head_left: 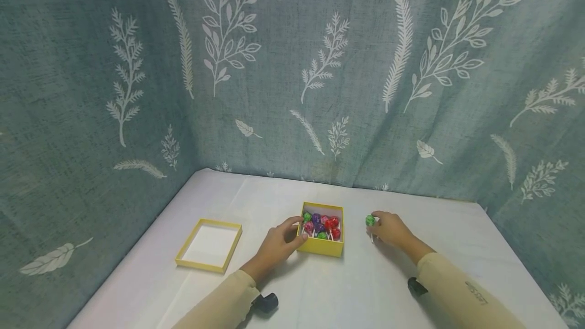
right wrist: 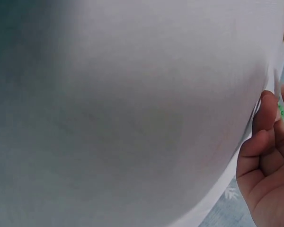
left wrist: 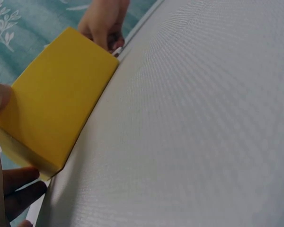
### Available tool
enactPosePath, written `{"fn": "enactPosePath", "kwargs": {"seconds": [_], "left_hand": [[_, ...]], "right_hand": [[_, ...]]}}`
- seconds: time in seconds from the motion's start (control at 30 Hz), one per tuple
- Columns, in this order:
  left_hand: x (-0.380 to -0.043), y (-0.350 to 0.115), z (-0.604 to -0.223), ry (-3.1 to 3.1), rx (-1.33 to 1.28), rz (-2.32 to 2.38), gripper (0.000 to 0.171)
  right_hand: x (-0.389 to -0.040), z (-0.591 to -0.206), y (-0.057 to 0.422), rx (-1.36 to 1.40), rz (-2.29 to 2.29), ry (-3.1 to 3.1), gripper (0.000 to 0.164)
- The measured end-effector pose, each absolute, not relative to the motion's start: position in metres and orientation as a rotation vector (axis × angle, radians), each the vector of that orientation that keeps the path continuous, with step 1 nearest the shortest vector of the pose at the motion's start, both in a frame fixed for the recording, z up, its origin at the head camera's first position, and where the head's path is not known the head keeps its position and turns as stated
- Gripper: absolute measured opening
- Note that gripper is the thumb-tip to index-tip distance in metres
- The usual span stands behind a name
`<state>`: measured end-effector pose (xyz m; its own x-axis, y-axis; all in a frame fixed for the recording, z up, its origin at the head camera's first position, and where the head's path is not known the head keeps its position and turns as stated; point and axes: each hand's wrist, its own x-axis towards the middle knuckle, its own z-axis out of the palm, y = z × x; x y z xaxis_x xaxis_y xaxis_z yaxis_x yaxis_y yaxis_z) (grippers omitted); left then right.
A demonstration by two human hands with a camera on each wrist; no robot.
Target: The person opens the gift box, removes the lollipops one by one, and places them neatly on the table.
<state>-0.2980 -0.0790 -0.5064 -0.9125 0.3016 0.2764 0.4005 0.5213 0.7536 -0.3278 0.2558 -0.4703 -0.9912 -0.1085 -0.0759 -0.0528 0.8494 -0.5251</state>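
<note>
A yellow box stands on the white table, filled with several lollipops in red, purple, pink and green wrappers. My left hand grips its left side, thumb at the front corner and index finger along the rim. In the left wrist view, the thumb lies against the yellow box, with other fingers under its side. To the right of the box, my right hand pinches a green-wrapped lollipop, its white stick pointing down. The right wrist view shows the curled right hand mostly covering the green wrapper.
A yellow-edged lid lies with its white inside up, left of the box. The white table reaches back to a teal curtain with white leaf prints, which also hangs along the left and right sides.
</note>
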Motion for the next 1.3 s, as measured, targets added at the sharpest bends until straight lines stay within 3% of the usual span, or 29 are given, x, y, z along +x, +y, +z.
{"fn": "enactPosePath", "kwargs": {"seconds": [0.57, 1.3], "left_hand": [[-0.301, -0.080, -0.506, -2.636, -0.618, -1.349, 0.050], [-0.302, -0.080, -0.508, -2.643, -0.620, -1.364, 0.050]], "right_hand": [[-0.326, -0.437, 0.257, -0.273, -0.834, 2.988, 0.048], [-0.327, -0.411, 0.182, -0.396, -0.818, 2.986, 0.031]]}}
